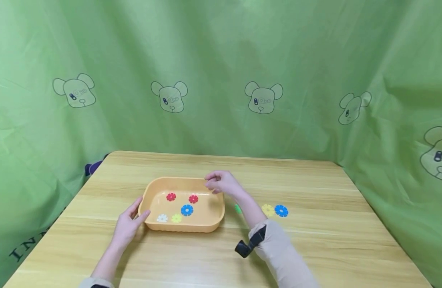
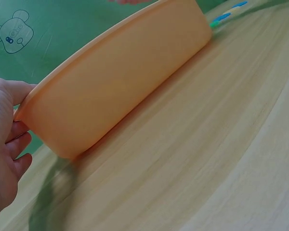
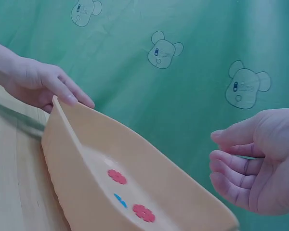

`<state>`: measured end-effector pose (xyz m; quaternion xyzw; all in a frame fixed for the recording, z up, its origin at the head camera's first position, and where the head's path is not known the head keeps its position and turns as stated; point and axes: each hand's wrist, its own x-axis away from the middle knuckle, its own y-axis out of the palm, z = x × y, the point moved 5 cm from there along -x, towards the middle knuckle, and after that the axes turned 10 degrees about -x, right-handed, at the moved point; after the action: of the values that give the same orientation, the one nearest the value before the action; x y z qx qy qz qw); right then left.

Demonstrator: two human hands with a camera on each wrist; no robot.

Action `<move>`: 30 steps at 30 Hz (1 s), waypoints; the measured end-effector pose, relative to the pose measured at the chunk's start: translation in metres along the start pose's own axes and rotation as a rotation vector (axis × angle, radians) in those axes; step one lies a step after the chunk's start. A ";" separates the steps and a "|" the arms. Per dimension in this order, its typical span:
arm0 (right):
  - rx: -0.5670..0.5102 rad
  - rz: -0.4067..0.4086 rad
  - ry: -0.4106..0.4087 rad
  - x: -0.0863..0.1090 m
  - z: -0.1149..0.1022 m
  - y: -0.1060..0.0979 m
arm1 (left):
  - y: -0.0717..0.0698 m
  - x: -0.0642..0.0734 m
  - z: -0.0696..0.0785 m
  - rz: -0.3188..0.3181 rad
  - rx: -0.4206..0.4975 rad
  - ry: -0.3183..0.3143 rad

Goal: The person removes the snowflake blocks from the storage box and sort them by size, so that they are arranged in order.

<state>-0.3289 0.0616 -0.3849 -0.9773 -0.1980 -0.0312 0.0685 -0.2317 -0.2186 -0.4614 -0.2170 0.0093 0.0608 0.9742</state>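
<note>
A peach-orange plastic basin (image 1: 181, 227) sits on the table. My left hand (image 1: 126, 224) grips its left end, thumb over the rim and fingers outside, as the left wrist view also shows. Inside lie notched flower-shaped plastic discs: two red discs (image 1: 171, 197), a blue disc (image 1: 187, 210), a white disc (image 1: 162, 218) and a yellow disc (image 1: 176, 218). Above the basin's far right corner hovers my right hand (image 1: 224, 183). In the right wrist view that hand (image 3: 260, 163) has loosely bent fingers, with nothing visible between them.
Right of the basin, a green disc (image 1: 238, 209) is partly hidden by the right forearm. Beyond it lie another yellow disc (image 1: 268, 210) and another blue disc (image 1: 281, 211) on the wooden table (image 1: 314, 248). Green curtains (image 1: 221, 132) surround the table's back and sides.
</note>
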 end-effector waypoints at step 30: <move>0.329 -0.106 0.074 -0.032 0.062 0.071 | -0.001 0.000 0.000 0.003 -0.014 0.003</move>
<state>-0.3288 -0.0065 -0.4573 -0.9394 -0.2490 -0.0379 0.2328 -0.2319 -0.2196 -0.4607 -0.2237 0.0108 0.0621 0.9726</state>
